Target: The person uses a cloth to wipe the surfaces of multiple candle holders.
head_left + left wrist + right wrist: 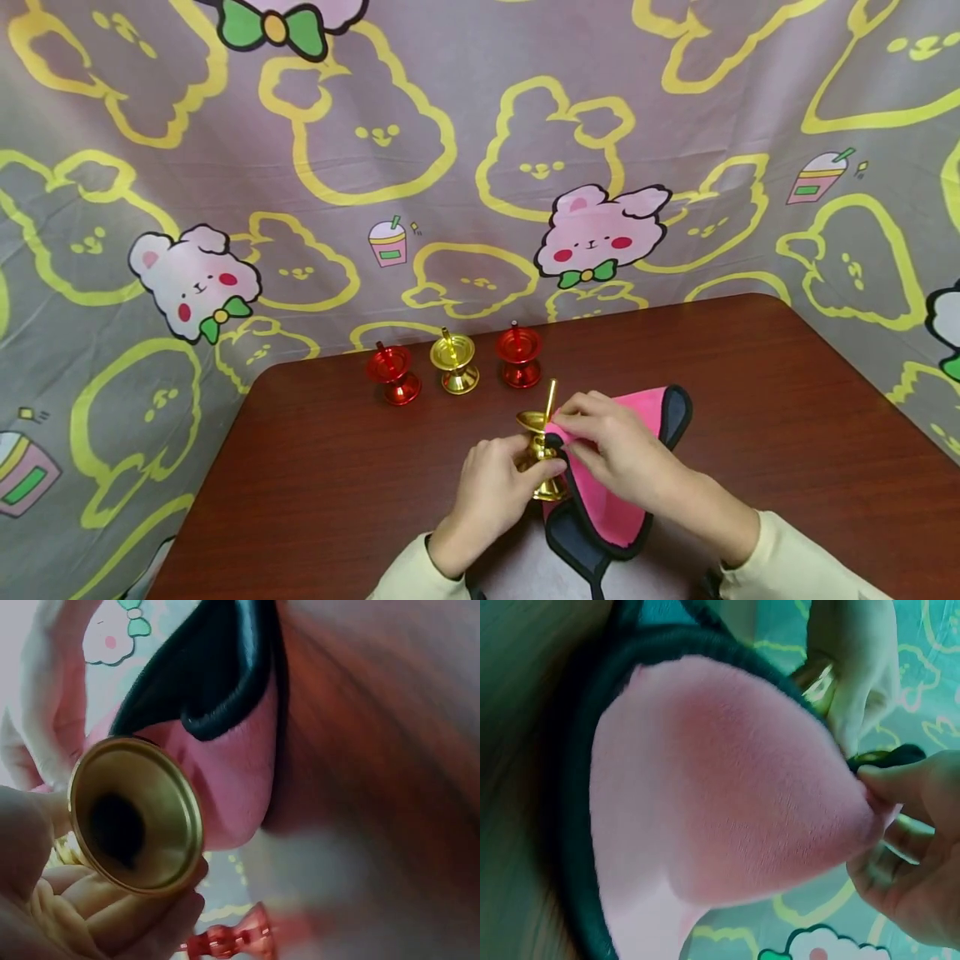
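Note:
A small gold pedestal oil lamp (547,492) with an upright rod stands tilted between my hands. My left hand (491,483) grips it around the stem. In the left wrist view the hollow underside of the lamp's base (169,817) faces the camera. With thumb and fingers, my right hand (618,446) pinches a corner of a pink cloth (611,508) with black edging and a dark back, right at the lamp's neck. The cloth hangs down from those fingers, and in the right wrist view its pink face (742,787) covers much of the lamp.
Along the far edge of the brown table (337,500) stand a red lamp (396,379), a gold lamp (457,371) and another red lamp (520,358). A patterned curtain (465,167) hangs behind the table.

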### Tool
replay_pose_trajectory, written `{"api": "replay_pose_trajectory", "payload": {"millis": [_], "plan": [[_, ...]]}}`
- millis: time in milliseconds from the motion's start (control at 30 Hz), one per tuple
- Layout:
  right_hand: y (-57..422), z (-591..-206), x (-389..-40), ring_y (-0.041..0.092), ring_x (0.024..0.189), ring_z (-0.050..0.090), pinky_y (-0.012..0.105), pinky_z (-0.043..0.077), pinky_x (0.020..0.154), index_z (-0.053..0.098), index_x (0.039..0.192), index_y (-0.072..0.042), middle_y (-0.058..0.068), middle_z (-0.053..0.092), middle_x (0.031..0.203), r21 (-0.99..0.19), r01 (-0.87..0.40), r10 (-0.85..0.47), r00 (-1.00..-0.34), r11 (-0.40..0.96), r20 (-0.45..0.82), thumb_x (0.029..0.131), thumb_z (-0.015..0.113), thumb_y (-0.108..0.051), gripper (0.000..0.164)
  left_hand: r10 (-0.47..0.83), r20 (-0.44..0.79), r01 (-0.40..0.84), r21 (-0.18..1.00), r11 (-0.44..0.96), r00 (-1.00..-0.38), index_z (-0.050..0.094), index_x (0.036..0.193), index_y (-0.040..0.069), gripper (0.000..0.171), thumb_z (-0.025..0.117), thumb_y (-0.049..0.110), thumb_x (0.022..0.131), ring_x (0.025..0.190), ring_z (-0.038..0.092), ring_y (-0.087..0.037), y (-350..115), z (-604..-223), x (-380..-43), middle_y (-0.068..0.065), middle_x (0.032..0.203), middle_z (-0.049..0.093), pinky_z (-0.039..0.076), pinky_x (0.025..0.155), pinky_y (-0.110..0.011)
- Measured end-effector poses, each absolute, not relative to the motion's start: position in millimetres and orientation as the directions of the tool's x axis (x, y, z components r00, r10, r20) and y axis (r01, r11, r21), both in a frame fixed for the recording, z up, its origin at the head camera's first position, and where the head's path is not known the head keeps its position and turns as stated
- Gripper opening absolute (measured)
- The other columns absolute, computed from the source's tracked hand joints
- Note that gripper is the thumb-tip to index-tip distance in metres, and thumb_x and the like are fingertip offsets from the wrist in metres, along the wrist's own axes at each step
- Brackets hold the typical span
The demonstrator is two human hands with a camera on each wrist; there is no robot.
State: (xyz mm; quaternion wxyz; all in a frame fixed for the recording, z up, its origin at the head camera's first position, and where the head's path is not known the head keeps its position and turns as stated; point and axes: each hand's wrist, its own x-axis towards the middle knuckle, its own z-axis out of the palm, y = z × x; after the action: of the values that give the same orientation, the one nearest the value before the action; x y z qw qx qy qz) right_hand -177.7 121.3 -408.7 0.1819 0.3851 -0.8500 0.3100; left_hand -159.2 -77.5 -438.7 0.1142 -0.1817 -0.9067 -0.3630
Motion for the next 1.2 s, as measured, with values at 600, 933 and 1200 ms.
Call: {"api": "replay_pose_trajectory", "payload": {"millis": [600, 933, 1200], "plan": [[128, -412, -181, 0.010, 0.097, 0.058, 0.024, 0.054, 0.077, 0.075, 0.113, -0.009, -0.007, 0.065, 0.106, -0.546, -0.739, -0.467, -0.673, 0.394, 0.574, 0.081, 0.077, 0.008, 0.036, 0.340, 0.348, 0.487, 0.610, 0.625, -0.874, 0.073, 0.096, 0.016, 0.029, 0.075, 0.043, 0.089, 0.059, 0.057, -0.001, -93, -431, -164, 0.010, 0.073, 0.068, 0.045, 0.053, -0.021], [147, -418, -190, 0.022, 0.114, 0.059, 0.032, 0.054, 0.090, 0.072, 0.118, -0.011, 0.005, 0.067, 0.118, -0.789, -0.614, -0.507, -0.690, 0.032, 0.516, 0.090, 0.070, 0.006, 0.033, 0.570, 0.135, 0.172, 0.985, 0.011, -0.811, 0.064, 0.122, -0.011, 0.035, 0.059, 0.018, 0.103, 0.087, 0.065, -0.008, -104, -435, -167, -0.021, 0.105, 0.070, 0.053, 0.078, -0.023], [146, -423, -190, 0.026, 0.116, 0.059, 0.036, 0.054, 0.090, 0.072, 0.119, -0.009, 0.008, 0.067, 0.121, -0.809, -0.587, -0.561, -0.662, -0.024, 0.497, 0.091, 0.068, 0.006, 0.032, 0.678, 0.165, -0.023, 0.966, -0.259, -0.716, 0.055, 0.131, -0.013, 0.043, 0.052, 0.021, 0.106, 0.097, 0.072, -0.022, -98, -444, -165, -0.044, 0.111, 0.060, 0.056, 0.087, -0.034]]}}
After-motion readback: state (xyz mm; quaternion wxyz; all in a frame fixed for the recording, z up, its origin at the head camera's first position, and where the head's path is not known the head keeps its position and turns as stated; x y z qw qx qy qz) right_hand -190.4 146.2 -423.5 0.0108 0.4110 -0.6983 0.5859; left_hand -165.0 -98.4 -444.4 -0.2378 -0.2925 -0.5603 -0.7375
